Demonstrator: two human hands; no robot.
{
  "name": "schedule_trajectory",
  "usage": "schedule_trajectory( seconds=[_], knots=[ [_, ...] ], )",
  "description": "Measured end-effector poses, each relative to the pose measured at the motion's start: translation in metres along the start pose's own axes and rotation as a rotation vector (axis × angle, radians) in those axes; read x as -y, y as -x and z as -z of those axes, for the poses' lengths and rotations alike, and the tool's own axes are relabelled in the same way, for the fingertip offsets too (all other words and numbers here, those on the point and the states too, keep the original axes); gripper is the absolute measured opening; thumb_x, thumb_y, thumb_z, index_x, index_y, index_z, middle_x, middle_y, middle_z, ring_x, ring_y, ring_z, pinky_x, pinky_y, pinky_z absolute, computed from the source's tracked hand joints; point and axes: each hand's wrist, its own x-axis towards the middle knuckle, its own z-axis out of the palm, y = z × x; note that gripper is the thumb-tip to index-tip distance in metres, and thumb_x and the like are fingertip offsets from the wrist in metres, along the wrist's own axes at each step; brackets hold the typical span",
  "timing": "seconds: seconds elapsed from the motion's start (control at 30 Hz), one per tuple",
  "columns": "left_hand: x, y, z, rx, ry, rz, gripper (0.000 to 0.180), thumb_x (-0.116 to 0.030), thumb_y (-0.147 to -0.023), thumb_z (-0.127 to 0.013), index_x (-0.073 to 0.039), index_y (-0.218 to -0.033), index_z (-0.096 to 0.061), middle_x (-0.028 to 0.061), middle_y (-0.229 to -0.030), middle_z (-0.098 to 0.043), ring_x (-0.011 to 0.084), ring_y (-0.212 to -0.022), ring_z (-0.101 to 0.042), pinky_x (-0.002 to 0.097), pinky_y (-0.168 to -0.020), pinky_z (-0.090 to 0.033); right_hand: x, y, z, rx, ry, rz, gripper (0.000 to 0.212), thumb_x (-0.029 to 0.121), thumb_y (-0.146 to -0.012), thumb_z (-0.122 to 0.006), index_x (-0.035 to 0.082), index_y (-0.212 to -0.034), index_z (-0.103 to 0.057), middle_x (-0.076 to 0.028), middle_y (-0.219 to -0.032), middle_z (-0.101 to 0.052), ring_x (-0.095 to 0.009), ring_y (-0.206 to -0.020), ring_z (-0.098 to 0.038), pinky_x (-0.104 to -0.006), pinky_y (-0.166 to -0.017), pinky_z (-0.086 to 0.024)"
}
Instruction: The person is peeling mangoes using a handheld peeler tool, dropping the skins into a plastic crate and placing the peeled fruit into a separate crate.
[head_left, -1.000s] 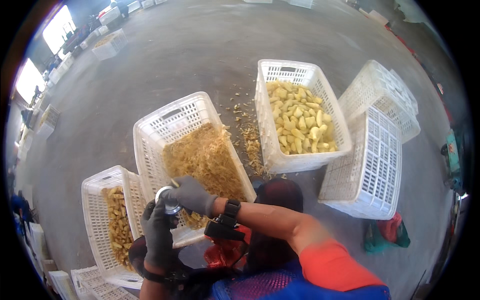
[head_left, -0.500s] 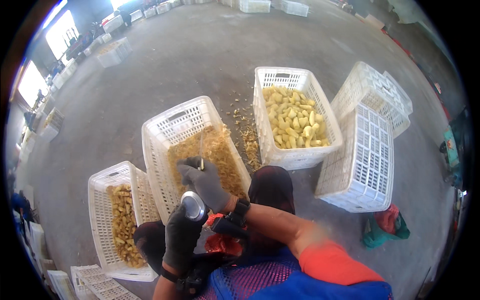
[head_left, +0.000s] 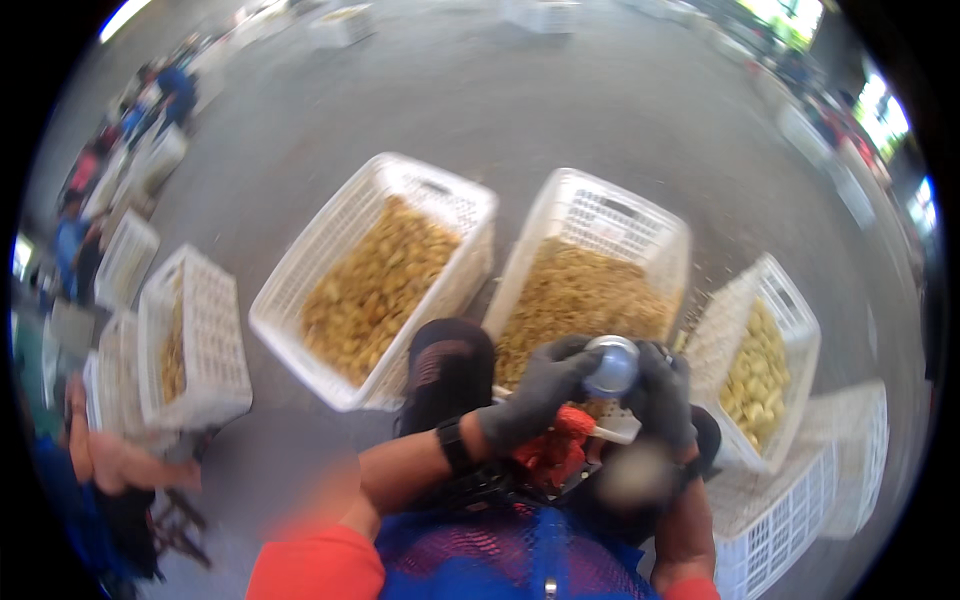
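Over my lap, a round, silver, shallow metal piece [head_left: 612,367], like a lid or cup, sits between my two grey-gloved hands. My left hand [head_left: 548,390] has its fingers closed on the near-left rim. Curled against the opposite side is my right hand [head_left: 662,395]; whatever it may grip is hidden and blurred. Just beyond the hands stands a white slatted crate [head_left: 640,228] of brown-yellow peelings [head_left: 570,290]. To its left, another white crate [head_left: 275,300] holds brown, knobbly root-like pieces [head_left: 385,280]. Red cloth or netting [head_left: 560,445] lies below the hands.
Peeled yellow pieces [head_left: 755,375] fill a crate [head_left: 790,295] at right, with more white crates [head_left: 790,520] beside it. Another person's arm [head_left: 140,465] and a small stool [head_left: 178,530] are at left, near a further crate [head_left: 215,330]. Scraps litter the floor.
My view has swung left, so the crates appear further right. My right hand, which held a thin tool over the peelings, has come in beside the silver piece in my left hand.
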Motion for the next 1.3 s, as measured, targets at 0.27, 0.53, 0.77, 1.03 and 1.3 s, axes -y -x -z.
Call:
schedule_trajectory(
  seconds=[0.27,0.53,0.77,1.03,1.3],
  knots=[
    [-0.008,-0.011,0.043,-0.034,-0.282,-0.179,0.031,-0.026,-0.087,-0.062,0.002,-0.101,-0.061,0.0073,-0.087,-0.064,0.0111,-0.080,-0.059,0.0249,-0.068,-0.048,-0.010,-0.024,-0.055,-0.061,0.007,-0.083,0.018,0.012,-0.076,-0.056,-0.002,-0.086,-0.061,-0.007,-0.072,-0.060,-0.014,-0.059,-0.058,-0.0232,-0.048,-0.047],
    [-0.058,-0.021,0.226,-0.533,-0.494,-0.281,0.029,-0.015,-0.083,-0.054,0.002,-0.106,-0.060,0.0056,-0.092,-0.064,0.0109,-0.073,-0.057,0.0230,-0.065,-0.048,-0.054,-0.070,-0.009,-0.224,0.351,-0.213,0.017,0.017,-0.073,-0.051,0.003,-0.081,-0.054,-0.004,-0.061,-0.052,-0.014,-0.044,-0.051,-0.0254,-0.037,-0.045],
    [-0.020,-0.075,0.374,-0.790,-0.824,0.088,0.029,-0.027,-0.081,-0.058,0.001,-0.086,-0.065,0.0125,-0.070,-0.064,0.0236,-0.063,-0.061,0.0346,-0.063,-0.047,-0.099,-0.087,0.030,-0.340,0.194,-0.460,0.012,0.013,-0.077,-0.051,0.003,-0.080,-0.055,-0.005,-0.059,-0.051,-0.016,-0.040,-0.051,-0.0286,-0.036,-0.047],
    [0.033,-0.204,0.419,-0.694,-1.329,0.246,0.034,-0.027,-0.083,-0.054,-0.003,-0.106,-0.059,0.0198,-0.096,-0.063,0.0344,-0.091,-0.060,0.0414,-0.080,-0.046,-0.116,-0.106,0.038,-0.319,0.143,-0.559,0.016,0.009,-0.069,-0.049,-0.003,-0.080,-0.054,-0.008,-0.060,-0.053,-0.018,-0.041,-0.052,-0.0292,-0.036,-0.045],
    [0.059,-0.236,0.433,-0.586,-1.398,0.347,0.039,-0.028,-0.074,-0.065,0.000,-0.101,-0.061,0.0190,-0.091,-0.064,0.0313,-0.085,-0.063,0.0399,-0.073,-0.049,-0.117,-0.115,0.018,-0.358,0.193,-0.588,0.018,0.011,-0.066,-0.050,-0.005,-0.073,-0.056,-0.010,-0.055,-0.054,-0.018,-0.037,-0.050,-0.0265,-0.035,-0.042]
  ],
)
